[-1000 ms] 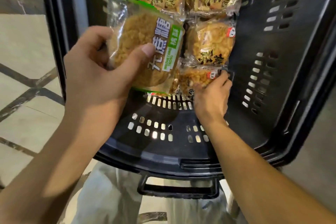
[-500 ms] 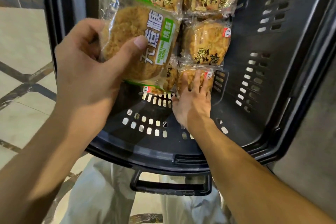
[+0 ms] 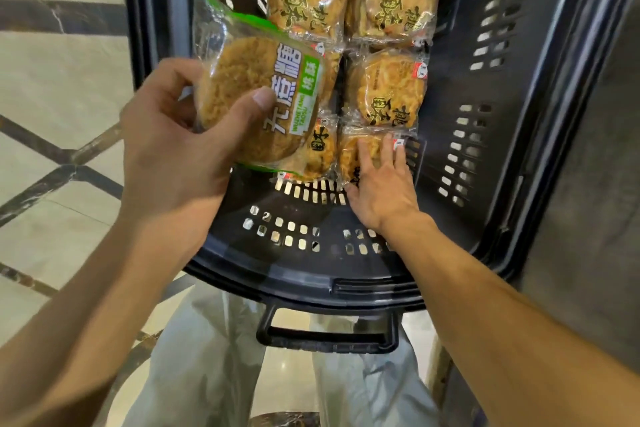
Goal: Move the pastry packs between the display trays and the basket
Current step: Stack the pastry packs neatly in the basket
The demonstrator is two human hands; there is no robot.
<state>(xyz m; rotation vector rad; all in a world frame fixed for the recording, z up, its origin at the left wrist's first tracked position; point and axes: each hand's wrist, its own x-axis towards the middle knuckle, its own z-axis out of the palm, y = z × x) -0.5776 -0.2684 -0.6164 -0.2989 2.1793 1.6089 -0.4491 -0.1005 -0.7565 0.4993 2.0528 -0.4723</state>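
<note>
Fingers of right hand now spread flat across nearest pastry pack on floor of black basket, no longer curled at pack's corner as a second ago; pressing, not gripping. Left hand still raised above basket's near left side, thumb and fingers clamped round green-labelled pack. Five or so packs laid in rows behind. Likely settling the row before adding the held pack.

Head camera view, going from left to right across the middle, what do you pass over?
Tiled floor → left hand → green-label pastry pack it grips → clear pastry pack lying in the basket → basket's slotted right wall.
</note>
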